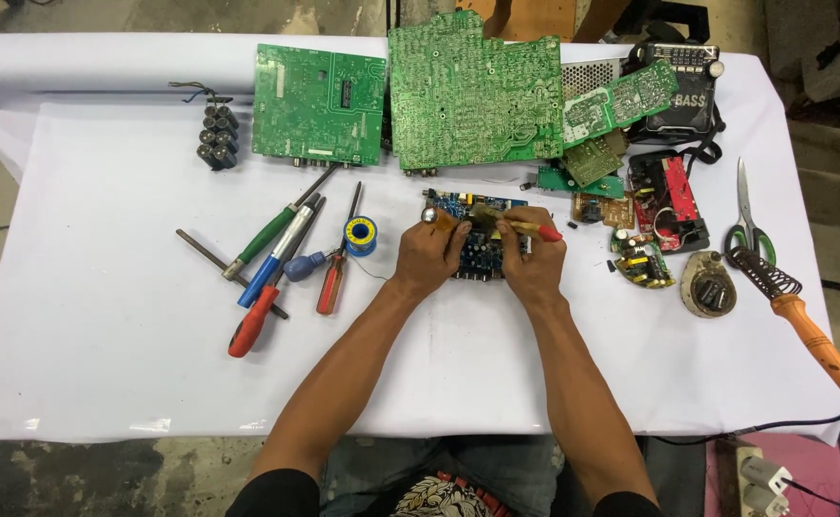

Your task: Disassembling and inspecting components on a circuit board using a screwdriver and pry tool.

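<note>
Blue circuit board (477, 251) between both gripping hands, left (428, 257), right (533, 263) pinching red-handled tool (527, 228).

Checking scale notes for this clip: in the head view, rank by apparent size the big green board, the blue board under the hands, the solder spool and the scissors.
1. Big green board
2. Blue board, partly hidden by both hands
3. Scissors
4. Solder spool
</note>
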